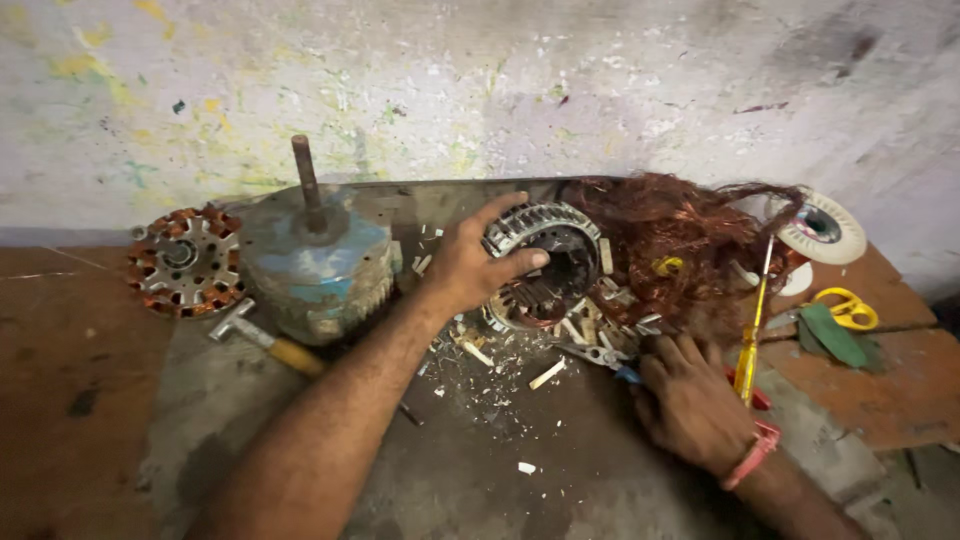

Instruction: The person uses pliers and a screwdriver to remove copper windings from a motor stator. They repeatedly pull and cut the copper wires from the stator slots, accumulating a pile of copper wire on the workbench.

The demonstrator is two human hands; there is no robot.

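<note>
Where a paint-flecked wall point(480, 80) backs the littered bench point(500, 450): left hand point(470, 265) grip grasping stator ring point(545, 262); right hand point(690, 400) grip on pliers point(600, 355), closure unclear.

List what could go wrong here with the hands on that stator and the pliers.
The left hand grips the round grey metal stator tilted on edge; it could slip or roll. The right hand reaches for the blue-handled pliers beside a tangled mass of copper wire, whose loose strands might snag or prick fingers.
</note>
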